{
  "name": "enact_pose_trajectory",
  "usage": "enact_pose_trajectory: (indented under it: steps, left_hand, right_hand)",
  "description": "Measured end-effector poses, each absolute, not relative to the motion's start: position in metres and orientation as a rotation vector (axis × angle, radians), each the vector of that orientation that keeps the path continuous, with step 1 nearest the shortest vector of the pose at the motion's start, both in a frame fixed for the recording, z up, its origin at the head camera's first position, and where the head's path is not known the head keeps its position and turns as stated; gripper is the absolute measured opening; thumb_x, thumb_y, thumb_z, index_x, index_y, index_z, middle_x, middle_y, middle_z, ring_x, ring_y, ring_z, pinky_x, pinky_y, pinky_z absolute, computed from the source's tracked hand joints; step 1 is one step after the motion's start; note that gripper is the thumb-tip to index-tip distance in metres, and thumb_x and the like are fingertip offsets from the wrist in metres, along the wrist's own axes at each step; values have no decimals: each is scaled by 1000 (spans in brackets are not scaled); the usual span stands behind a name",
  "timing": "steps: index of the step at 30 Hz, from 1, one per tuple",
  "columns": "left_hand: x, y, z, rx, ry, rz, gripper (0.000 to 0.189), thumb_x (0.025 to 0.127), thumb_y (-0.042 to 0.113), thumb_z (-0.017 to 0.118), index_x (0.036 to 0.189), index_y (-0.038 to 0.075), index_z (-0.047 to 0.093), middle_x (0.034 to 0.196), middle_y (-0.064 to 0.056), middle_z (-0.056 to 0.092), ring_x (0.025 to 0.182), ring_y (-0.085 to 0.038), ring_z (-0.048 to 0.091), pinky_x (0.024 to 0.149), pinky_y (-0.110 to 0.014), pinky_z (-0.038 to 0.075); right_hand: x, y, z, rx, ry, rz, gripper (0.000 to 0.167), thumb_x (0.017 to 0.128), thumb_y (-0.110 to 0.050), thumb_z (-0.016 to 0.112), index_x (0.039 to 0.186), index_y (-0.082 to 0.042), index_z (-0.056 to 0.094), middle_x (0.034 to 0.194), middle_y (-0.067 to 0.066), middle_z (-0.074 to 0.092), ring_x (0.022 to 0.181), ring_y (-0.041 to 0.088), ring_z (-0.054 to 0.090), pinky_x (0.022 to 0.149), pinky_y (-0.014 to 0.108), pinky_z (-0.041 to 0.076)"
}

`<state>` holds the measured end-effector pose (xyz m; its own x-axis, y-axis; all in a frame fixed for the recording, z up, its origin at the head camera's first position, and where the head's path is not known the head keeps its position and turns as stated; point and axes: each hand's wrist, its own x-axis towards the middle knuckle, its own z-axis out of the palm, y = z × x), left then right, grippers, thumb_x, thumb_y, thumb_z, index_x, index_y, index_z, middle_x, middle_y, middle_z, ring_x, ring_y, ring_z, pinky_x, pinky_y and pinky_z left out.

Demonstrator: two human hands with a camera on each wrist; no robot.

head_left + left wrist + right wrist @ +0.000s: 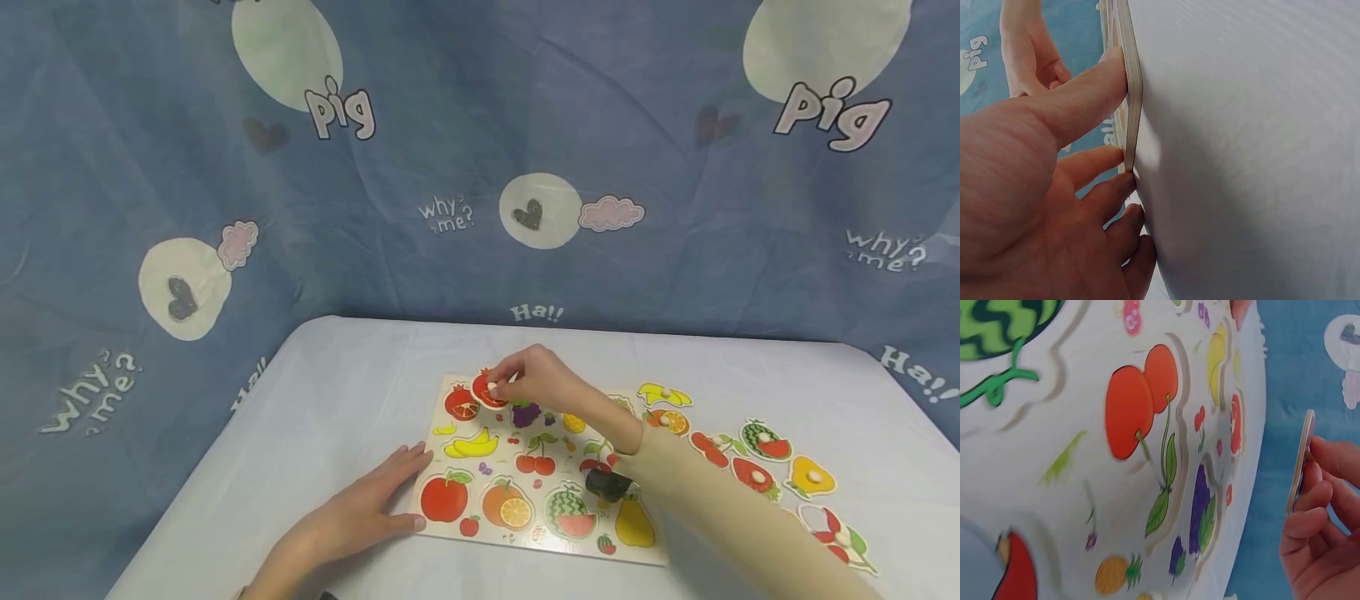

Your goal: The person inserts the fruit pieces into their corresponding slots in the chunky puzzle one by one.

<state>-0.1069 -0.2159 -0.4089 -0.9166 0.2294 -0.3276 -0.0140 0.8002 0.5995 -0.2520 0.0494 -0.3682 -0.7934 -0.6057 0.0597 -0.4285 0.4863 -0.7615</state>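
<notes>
Your red, flat pomegranate piece (483, 397) with its small pale knob is at the board's far-left corner, held up beside the printed red pomegranate picture (461, 404). You seem to be lining it up for that shape. The next move probably calls for a slight shift left, leveling, then lowering until the outlines match; a turned piece could catch on the rim.

The right wrist view shows the piece edge-on, thin, layered like plywood, tilted and clear of the board surface. Your right hand (542, 382) pinches it between thumb and fingers.

Below lies the white wooden fruit board (504, 465), with colored pictures set in shallow, outlined recesses. Your left hand (362, 507) has its fingers apart and extended, touching the board's left edge, thumb by the near corner; that looks like steadying.

Farther right, on the white cloth (360, 392), lie a yellow banana piece (664, 395), an orange fruit piece (666, 422), a green-and-red watermelon piece (766, 440), a red strawberry piece (755, 478) and a yellow pear piece (811, 477).
</notes>
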Motion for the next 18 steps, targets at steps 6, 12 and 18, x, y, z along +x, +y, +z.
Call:
enact_pose_trajectory:
  steps: [6,12,18]
  left_hand:
    - [-108,-216,-410,167,2599,866,82,78,42,81,149,26,44,157,2,34,147,-27,22,110,-62,27]
    - [-107,-218,-410,195,2603,876,81,78,42,80,149,27,44,157,3,34,147,-26,21,111,-61,25]
    - [-106,-219,-410,230,2609,898,81,79,41,80,150,25,44,158,2,33,147,-28,20,112,-61,24]
  right_hand:
    - [-254,38,-372,-882,2522,-1205,14,89,-9,71,102,-10,77,102,0,72,83,14,64,67,27,53]
    - [-255,29,-377,-827,2504,-1266,14,88,-9,72,100,-9,78,101,1,72,82,15,62,68,27,53]
    - [-256,17,-381,-784,2548,-1228,13,87,-11,74,99,-11,79,99,-1,72,86,13,61,72,26,53]
